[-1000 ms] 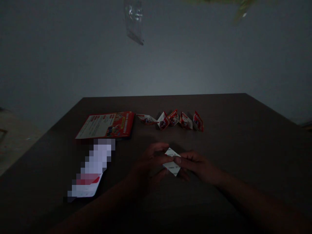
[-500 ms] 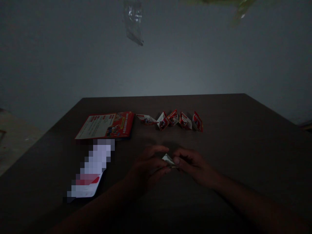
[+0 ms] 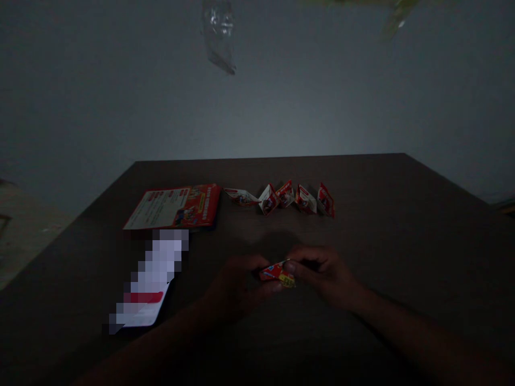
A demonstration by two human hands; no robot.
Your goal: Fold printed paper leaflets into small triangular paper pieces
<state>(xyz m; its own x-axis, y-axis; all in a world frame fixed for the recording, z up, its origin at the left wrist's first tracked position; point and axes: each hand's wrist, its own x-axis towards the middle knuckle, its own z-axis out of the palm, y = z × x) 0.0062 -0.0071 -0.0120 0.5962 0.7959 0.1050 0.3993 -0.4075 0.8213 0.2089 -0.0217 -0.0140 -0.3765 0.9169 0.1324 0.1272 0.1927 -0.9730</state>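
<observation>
Between my two hands is a small piece of folded printed paper [image 3: 276,271], its red face with blue and yellow print turned toward me. My left hand [image 3: 243,281] curves round its left end, thumb below and fingers above. The thumb and fingers of my right hand [image 3: 319,271] pinch the right end. Farther off, several folded red-and-white papers [image 3: 306,199] stand in a row on the dark table [image 3: 362,182]. They show similar print.
Left of the row lies a stack of red-and-white printed sheets [image 3: 173,206]. In front of it is a phone [image 3: 145,316] with a lit, pixelated screen. A grey wall [image 3: 257,118] rises behind the table, with a clear plastic bag [image 3: 219,37] hanging on it.
The paper in my hands has turned from its pale side to its red printed side. My left fingers have drawn in round it; my right hand has barely moved.
</observation>
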